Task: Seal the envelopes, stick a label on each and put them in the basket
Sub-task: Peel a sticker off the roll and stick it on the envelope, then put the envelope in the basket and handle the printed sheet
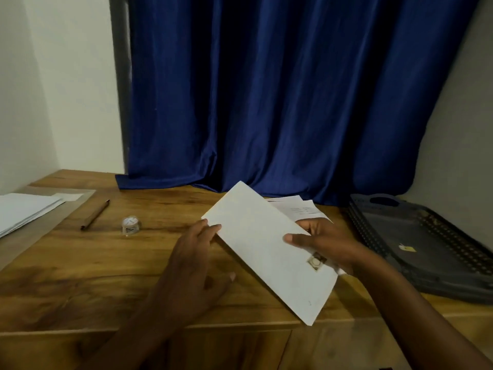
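Left of the basket (416,241), just above the tabletop (93,263), the envelope (266,249) hangs tilted. It looks light, thin and easily creased, probably slick, so it is best taken by its long edges. The right hand (328,244) has it in its grip, thumb on the face; the left hand (194,252) touches the opposite edge with straight fingers, released. It is plain white, with a small label (316,260) near the right thumb.

Your envelope (269,252) hides most of the papers (298,209) at its 1 o'clock; their print is unreadable. The basket (426,244) at 3 o'clock and stack (24,209) at 9 o'clock are cut off.
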